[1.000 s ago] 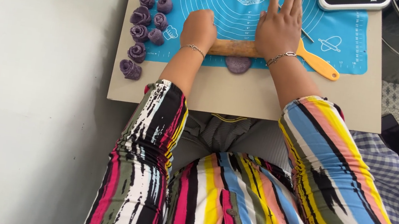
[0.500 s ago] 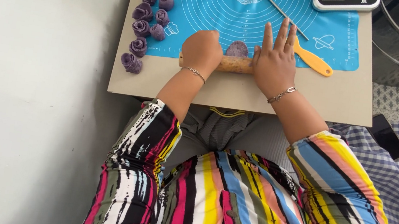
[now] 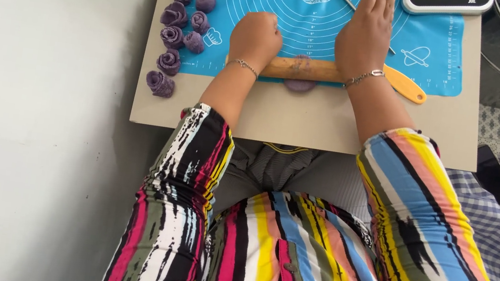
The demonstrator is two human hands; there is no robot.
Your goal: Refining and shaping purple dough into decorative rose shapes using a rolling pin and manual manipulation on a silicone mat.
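Since the earlier frame both hands have drawn the pin point(image 3: 302, 69) back toward the near edge of the blue mat point(image 3: 321, 7). The left hand point(image 3: 256, 36) is curled into a fist on the pin's left end. The right hand point(image 3: 365, 34) lies flat, fingers together, on its right end. The purple dough point(image 3: 300, 84) sits under the pin's middle. Purple dough roses point(image 3: 176, 35) stand at the mat's left edge.
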